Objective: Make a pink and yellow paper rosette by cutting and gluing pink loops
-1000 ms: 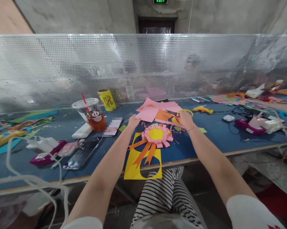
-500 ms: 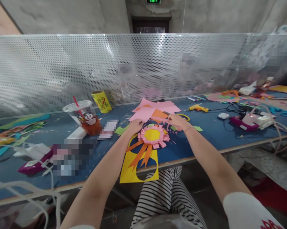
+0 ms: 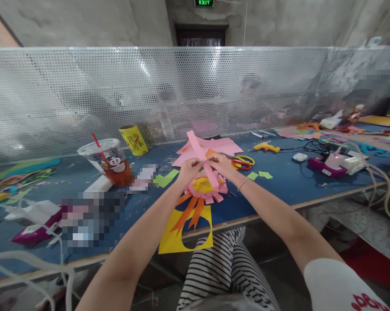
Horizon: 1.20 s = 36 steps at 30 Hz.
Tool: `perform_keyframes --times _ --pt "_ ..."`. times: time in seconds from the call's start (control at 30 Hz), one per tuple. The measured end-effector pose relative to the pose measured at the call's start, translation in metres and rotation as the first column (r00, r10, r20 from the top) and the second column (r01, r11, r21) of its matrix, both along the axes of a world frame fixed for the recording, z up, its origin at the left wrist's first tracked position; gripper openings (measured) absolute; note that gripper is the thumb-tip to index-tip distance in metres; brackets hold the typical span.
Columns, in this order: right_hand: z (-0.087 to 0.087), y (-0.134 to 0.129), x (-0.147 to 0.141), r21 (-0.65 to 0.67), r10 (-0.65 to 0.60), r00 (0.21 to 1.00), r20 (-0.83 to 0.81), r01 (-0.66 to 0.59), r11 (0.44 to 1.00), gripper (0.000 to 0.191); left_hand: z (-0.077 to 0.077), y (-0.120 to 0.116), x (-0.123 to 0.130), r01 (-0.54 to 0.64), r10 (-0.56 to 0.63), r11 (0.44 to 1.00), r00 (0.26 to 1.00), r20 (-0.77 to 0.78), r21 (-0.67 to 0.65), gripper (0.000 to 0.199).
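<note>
A long pink paper strip [image 3: 196, 146] is pinched near its middle between my left hand [image 3: 191, 168] and my right hand [image 3: 219, 165], whose fingertips nearly meet. Beneath the strip lies a paper rosette with a yellow centre [image 3: 202, 185], pink frilled edges and orange ribbon tails [image 3: 196, 214]. The tails rest over a yellow sheet [image 3: 169, 239] with round cut-outs, which overhangs the table's front edge. Behind my hands are pink sheets [image 3: 227, 145] and a bit of orange paper. Scissors with red and yellow handles [image 3: 243, 162] lie just right of them.
On the left stand a drink cup with a red straw [image 3: 115, 166] and a yellow roll [image 3: 135, 140]. A yellow glue gun [image 3: 266, 147] and a purple power strip [image 3: 326, 167] with cables lie to the right. A perforated metal screen [image 3: 117, 90] runs behind the blue table.
Both hands have come together above the rosette, and the pink strip is now raised upright between them. The scissors' red handle shows now beside the yellow one.
</note>
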State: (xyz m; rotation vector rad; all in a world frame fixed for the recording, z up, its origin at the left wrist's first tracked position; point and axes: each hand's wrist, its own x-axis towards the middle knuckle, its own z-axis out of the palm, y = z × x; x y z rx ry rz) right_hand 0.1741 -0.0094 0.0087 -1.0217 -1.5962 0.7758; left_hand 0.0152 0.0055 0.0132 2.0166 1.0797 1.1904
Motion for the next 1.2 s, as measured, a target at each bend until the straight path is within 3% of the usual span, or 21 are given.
perform_keyframes --times 0.17,0.27,0.37,0.43,0.5,0.57,0.63,0.7,0.8,0.9,1.03,1.2 --pt "-0.003 0.002 0.005 -0.082 0.076 0.997 -0.025 -0.078 0.994 0.013 -0.003 0.003 0.000 0.119 -0.063 0.970 0.965 0.254 -0.212 0.022" --pt "-0.004 0.004 0.006 -0.096 0.114 0.993 0.040 -0.110 0.989 0.017 -0.002 0.004 0.001 0.165 -0.064 0.948 0.937 0.343 -0.273 0.025" --pt "-0.003 0.009 0.019 0.009 -0.031 0.967 0.254 0.029 1.000 0.020 -0.001 0.005 -0.001 0.127 -0.011 0.951 0.926 0.379 -0.283 0.026" --pt "-0.003 0.013 0.038 0.157 -0.280 0.849 0.449 0.233 0.960 0.021 -0.001 0.007 -0.003 0.091 0.023 0.956 0.923 0.384 -0.278 0.025" --pt "-0.007 0.018 0.063 0.215 -0.436 0.618 0.654 0.401 0.890 0.033 -0.002 0.011 -0.006 0.084 0.027 0.960 0.922 0.386 -0.268 0.023" --pt "-0.012 0.023 0.086 0.162 -0.451 0.409 0.793 0.572 0.804 0.050 -0.004 0.016 -0.010 0.072 0.030 0.965 0.924 0.381 -0.251 0.019" --pt "-0.018 0.028 0.103 0.078 -0.380 0.333 0.863 0.656 0.751 0.061 -0.006 0.021 -0.014 0.024 0.054 0.976 0.936 0.348 -0.217 0.016" --pt "-0.022 0.033 0.112 0.012 -0.310 0.322 0.895 0.675 0.738 0.064 -0.007 0.025 -0.017 -0.043 0.090 0.985 0.952 0.291 -0.164 0.014" --pt "-0.023 0.036 0.115 -0.045 -0.230 0.341 0.912 0.638 0.768 0.057 -0.005 0.026 -0.019 -0.114 0.138 0.987 0.963 0.231 -0.111 0.012" --pt "-0.023 0.035 0.115 -0.057 -0.183 0.344 0.921 0.584 0.810 0.045 0.000 0.021 -0.019 -0.097 0.137 0.985 0.945 0.298 -0.145 0.011" --pt "-0.021 0.032 0.115 0.002 -0.245 0.330 0.912 0.593 0.805 0.050 0.006 0.016 -0.019 -0.050 0.122 0.983 0.898 0.423 -0.178 0.010" --pt "-0.014 0.029 0.105 0.127 -0.432 0.401 0.808 0.596 0.793 0.053 0.004 0.022 -0.025 -0.080 0.100 0.994 0.933 0.345 -0.071 0.006"
